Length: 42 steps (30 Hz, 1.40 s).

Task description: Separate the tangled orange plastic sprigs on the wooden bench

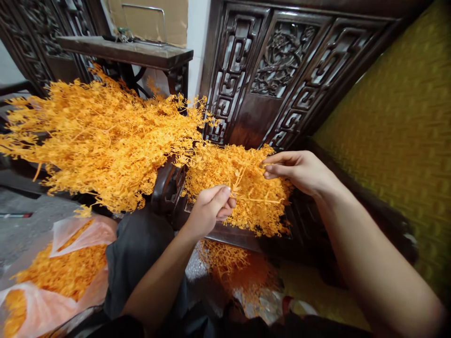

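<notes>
The left hand [210, 206] sits just below the middle of the view, its fingers curled shut around the thin stem of an orange sprig [246, 199], the thumb pressed on top. The right hand [299, 170], at about two o'clock from the left one, has its fingers drawn together, the tips pinching at the upper edge of the small orange bunch [243, 183] that the sprig belongs to. This bunch lies between the two hands, resting on the curled wooden armrest [168, 188]. At ten o'clock from the hands a far larger heap of orange branches [98, 136] spreads across the frame's left half. At seven o'clock, low in the view, a clear plastic bag [45, 305] holds more orange bits. A carved dark wood panel [282, 70] stands at twelve o'clock, and a yellow woven cushion [398, 131] fills the three o'clock side.
</notes>
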Each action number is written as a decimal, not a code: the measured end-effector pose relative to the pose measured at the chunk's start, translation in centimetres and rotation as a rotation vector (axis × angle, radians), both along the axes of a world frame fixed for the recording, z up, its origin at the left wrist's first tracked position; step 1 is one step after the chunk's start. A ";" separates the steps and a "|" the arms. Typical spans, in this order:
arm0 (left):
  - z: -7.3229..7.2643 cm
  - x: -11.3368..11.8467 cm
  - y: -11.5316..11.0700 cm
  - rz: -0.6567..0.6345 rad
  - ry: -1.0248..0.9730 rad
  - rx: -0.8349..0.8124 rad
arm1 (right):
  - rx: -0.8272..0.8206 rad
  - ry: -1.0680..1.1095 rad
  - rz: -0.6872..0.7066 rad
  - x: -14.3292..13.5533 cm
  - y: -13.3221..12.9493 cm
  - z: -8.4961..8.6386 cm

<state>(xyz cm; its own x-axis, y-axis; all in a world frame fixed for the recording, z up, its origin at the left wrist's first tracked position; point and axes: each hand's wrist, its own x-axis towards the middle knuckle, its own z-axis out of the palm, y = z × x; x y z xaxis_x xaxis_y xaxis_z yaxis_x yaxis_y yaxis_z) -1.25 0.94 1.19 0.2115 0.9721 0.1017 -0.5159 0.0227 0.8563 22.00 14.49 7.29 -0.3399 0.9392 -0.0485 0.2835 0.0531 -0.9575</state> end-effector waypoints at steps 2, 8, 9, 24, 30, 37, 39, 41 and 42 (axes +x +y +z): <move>-0.1 0.0 0.0 0.000 0.018 0.012 | -0.009 -0.004 0.002 0.1 0.1 -0.1; 0.6 -0.1 -0.6 0.121 0.376 0.187 | -0.027 -0.082 -0.009 -0.2 -0.1 0.1; 0.7 -0.1 -0.7 0.169 0.482 0.252 | -0.017 -0.100 -0.011 -0.3 -0.1 0.2; 0.6 0.6 -0.9 0.520 1.037 0.951 | 0.151 -0.126 -0.185 -1.0 0.0 -0.4; 0.6 0.6 -0.8 0.521 1.051 0.836 | 0.364 -0.170 -0.289 -0.7 1.0 -1.5; 0.7 0.5 -0.4 0.641 0.917 0.388 | 0.487 -0.236 -0.182 0.8 4.0 -5.0; 0.7 0.6 -0.3 0.666 0.883 0.329 | 0.485 -0.404 -0.122 1.0 4.7 -6.6; 0.7 0.8 -0.2 0.682 0.861 0.304 | 0.497 -0.574 -0.064 1.0 5.0 -8.0; 0.7 0.9 -0.2 0.688 0.855 0.305 | 0.506 -0.624 -0.046 0.8 5.0 -8.7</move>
